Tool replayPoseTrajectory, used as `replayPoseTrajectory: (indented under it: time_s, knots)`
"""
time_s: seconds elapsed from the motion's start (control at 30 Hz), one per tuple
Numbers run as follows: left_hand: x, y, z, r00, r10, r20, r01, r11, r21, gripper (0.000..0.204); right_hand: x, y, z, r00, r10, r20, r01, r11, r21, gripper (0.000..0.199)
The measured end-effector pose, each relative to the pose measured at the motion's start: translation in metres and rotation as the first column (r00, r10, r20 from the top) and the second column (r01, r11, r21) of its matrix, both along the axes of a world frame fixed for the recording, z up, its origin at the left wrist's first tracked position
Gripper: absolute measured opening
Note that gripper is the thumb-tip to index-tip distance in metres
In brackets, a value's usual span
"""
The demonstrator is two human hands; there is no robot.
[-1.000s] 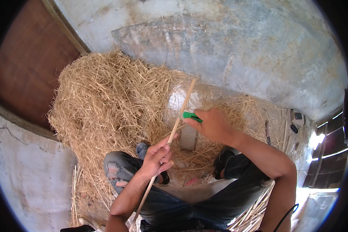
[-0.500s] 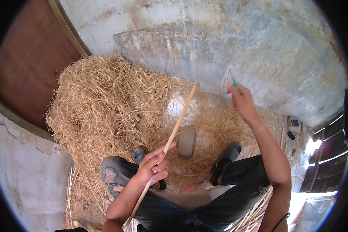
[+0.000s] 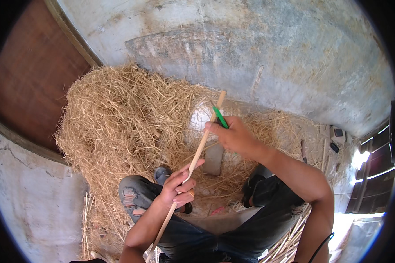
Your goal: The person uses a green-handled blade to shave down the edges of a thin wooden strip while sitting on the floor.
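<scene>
Strip point(image 3: 200, 147) is clamped in left grip point(image 3: 175, 188), knife point(image 3: 220, 117) in right grip point(image 3: 237, 136); work looks under way, not finished.
The strip slants up over the left thigh point(image 3: 180, 230); how much work is left on it, I cannot tell. Counted: one held strip, one knife, one big straw heap point(image 3: 123, 109); sticks point(image 3: 289, 240) at lower right overlap too much for counting.

L hand point(image 3: 173, 190) low, fingers point(image 3: 186, 186) curled; R hand point(image 3: 236, 136) farther fwd — clenched; R elbow point(image 3: 325, 191) bent.
</scene>
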State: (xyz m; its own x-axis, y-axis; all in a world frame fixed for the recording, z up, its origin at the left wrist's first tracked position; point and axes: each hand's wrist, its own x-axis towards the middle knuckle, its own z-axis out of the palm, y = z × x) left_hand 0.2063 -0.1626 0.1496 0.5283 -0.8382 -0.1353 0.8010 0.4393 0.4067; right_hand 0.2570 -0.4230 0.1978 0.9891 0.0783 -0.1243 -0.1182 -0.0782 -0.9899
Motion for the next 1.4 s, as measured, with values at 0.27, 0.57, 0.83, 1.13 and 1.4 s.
replayPoseTrajectory:
  time_s: [0.27, 0.57, 0.83, 1.13, 1.4]
  knots:
    - [0.000, 0.006, -0.004, 1.000, 0.002, -0.004, -0.002, 1.000, -0.026, 0.061, -0.003, -0.026, 0.009, 0.940, 0.127, 0.318, 0.098, 0.792, -0.603, 0.057]
    - [-0.005, 0.004, 0.006, 0.998, 0.049, 0.026, -0.052, 0.990, 0.132, 0.056, -0.041, 0.002, -0.005, 0.870, 0.320, 0.374, 0.106, 0.620, -0.777, 0.055]
    - [-0.004, 0.000, 0.009, 0.996, 0.061, 0.068, -0.072, 0.981, 0.180, 0.056, -0.005, -0.027, -0.011, 0.901, 0.154, 0.406, 0.250, 0.580, -0.775, 0.056]
    - [-0.001, -0.001, 0.009, 0.998, 0.055, -0.012, -0.053, 0.986, 0.160, 0.057, 0.025, -0.051, -0.001, 0.926, 0.038, 0.375, 0.294, 0.547, -0.783, 0.063]
    - [-0.012, 0.022, 0.005, 0.999, 0.020, -0.028, -0.017, 0.997, 0.080, 0.059, 0.043, -0.148, 0.005, 0.857, -0.335, 0.393, 0.515, 0.507, -0.691, 0.063]
